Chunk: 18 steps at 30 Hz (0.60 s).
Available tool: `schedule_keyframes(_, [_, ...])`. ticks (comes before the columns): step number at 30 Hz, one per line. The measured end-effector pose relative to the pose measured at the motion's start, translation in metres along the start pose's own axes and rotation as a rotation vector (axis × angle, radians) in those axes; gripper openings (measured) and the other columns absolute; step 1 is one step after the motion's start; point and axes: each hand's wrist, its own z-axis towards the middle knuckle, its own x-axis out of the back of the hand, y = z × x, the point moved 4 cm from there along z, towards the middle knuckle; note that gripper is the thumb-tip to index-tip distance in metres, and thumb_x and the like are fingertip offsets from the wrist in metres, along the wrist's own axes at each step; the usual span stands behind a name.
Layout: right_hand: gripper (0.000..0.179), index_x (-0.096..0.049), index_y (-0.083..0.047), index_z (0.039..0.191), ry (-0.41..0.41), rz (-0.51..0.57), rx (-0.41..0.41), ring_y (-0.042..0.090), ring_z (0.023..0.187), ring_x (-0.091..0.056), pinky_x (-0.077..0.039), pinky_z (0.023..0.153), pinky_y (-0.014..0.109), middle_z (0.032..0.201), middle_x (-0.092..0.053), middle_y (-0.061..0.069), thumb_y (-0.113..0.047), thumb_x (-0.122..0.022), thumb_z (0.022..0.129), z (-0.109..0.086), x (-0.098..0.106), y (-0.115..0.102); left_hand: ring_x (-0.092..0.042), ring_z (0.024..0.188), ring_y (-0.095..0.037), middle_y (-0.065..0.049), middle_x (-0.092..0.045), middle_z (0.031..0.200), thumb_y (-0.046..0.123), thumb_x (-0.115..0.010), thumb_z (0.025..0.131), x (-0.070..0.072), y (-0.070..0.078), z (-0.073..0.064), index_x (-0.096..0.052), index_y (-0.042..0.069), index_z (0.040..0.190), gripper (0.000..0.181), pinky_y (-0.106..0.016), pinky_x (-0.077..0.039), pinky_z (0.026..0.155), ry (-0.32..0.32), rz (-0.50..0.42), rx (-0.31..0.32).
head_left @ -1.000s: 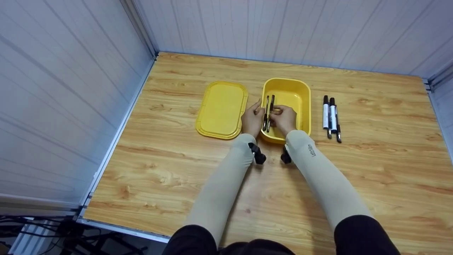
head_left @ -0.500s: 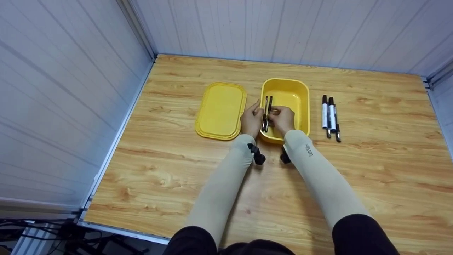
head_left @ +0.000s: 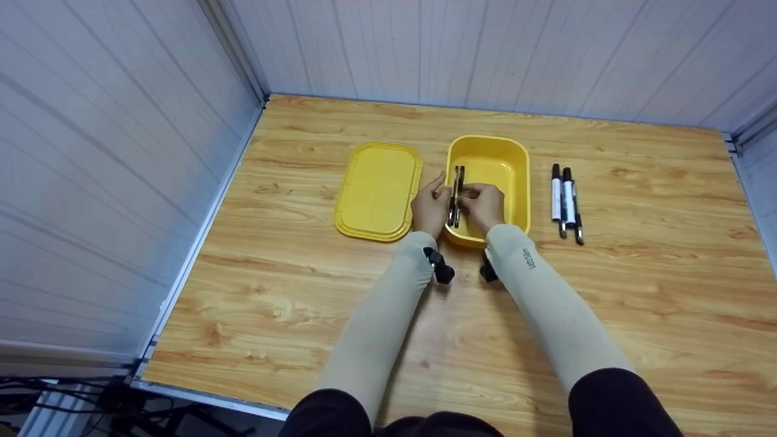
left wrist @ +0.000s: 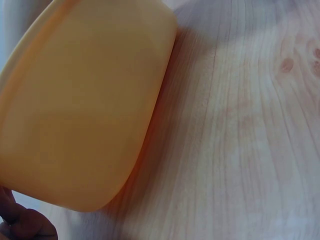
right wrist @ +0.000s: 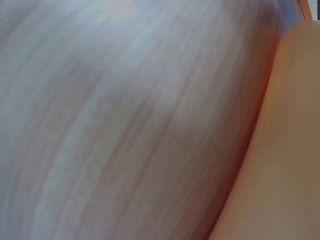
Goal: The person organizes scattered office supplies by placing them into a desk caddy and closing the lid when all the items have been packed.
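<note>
An open yellow plastic box [head_left: 518, 182] stands on the table. Two slim dark pens lie side by side lengthwise along its left wall: a left pen [head_left: 454, 193] and a right pen [head_left: 460, 179]. My left hand [head_left: 431, 210] is at the box's left rim, holding the wall with the thumb near the pens. In the left wrist view its curled fingers [left wrist: 29, 225] show beside the box's outer wall [left wrist: 85, 110]. Reaching inside the box, my right hand [head_left: 484, 208] pinches the right pen; its fingertips are partly hidden. The right wrist view shows only the box's outer wall [right wrist: 280, 160] and tabletop.
The yellow lid [head_left: 379, 190] lies flat left of the box. To the right, two white markers with black caps, a left marker [head_left: 556, 197] and a right marker [head_left: 569, 200], lie with slim dark pens [head_left: 578, 226]. Wall panels border the wooden table [head_left: 273, 297].
The right pen's top has shifted left, closing the gap to the left pen, so the two lie nearly parallel. My right hand has moved slightly left with it. The left hand stays at the rim.
</note>
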Motion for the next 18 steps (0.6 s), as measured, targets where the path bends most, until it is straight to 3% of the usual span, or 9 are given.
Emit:
schedule_keyframes(10, [0.022, -0.069, -0.002, 0.100, 0.006, -0.045, 0.024, 0.016, 0.075, -0.060, -0.047, 0.068, 0.024, 0.085, -0.067, 0.011, -0.006, -0.065, 0.079, -0.0010, 0.0011, -0.0014, -0.042, 0.053, -0.008, 0.005, -0.046, 0.060, 0.026, -0.057, 0.088, 0.0011, 0.0020, -0.0020, -0.052, 0.030, 0.127, 0.039, -0.020, -0.037, 0.051, -0.001, 0.004, 0.005])
schedule_keyframes(18, [0.021, -0.069, 0.000, 0.099, 0.014, -0.027, 0.023, 0.018, 0.076, -0.061, -0.048, 0.067, 0.026, 0.086, -0.067, 0.012, -0.007, -0.066, 0.080, -0.0026, -0.0014, -0.0007, -0.041, 0.051, -0.008, 0.006, -0.044, 0.059, 0.025, -0.056, 0.088, 0.0012, -0.0007, -0.0022, -0.052, 0.026, 0.128, 0.040, -0.020, -0.036, 0.049, -0.016, -0.018, 0.026])
